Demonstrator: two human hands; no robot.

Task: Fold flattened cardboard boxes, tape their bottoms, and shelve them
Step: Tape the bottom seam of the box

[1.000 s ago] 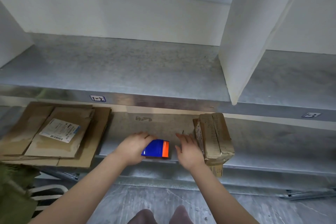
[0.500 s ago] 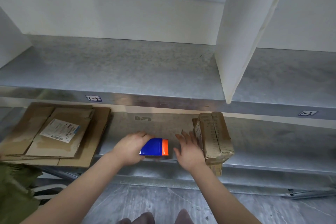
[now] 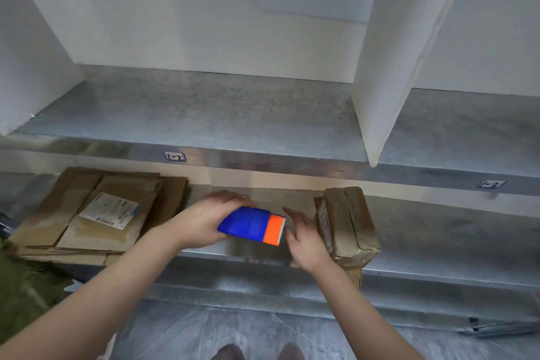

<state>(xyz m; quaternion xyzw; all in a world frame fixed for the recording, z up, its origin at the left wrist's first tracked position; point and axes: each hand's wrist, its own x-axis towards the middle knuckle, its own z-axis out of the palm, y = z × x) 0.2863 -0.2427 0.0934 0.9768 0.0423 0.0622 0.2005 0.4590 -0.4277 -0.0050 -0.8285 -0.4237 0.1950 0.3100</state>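
I am watching both hands working at six o'clock in my view, over the front of the lower shelf (image 3: 438,245). The left hand (image 3: 201,221) is gripping a blue and orange tape dispenser (image 3: 251,226), fingers curled round its blue body, with the toothed orange end pointing toward three o'clock. The right hand (image 3: 306,242) is hovering just beside that end with its fingers straight and slightly apart, holding nothing. I cannot tell whether it is brushing the box behind it.

That folded cardboard box (image 3: 347,225) is standing at three o'clock of the dispenser, its near corner overhanging the shelf edge. It looks formed, with a seam running along its top face, but I cannot see whether tape is sealing it. At nine o'clock of the dispenser, the stack of flattened cardboard boxes (image 3: 73,213) is lying untouched, with a shipping label (image 3: 109,210) on top.

So I am judging the job to be early: one box shaped at most, and the stack waiting to be folded, taped and shelved.
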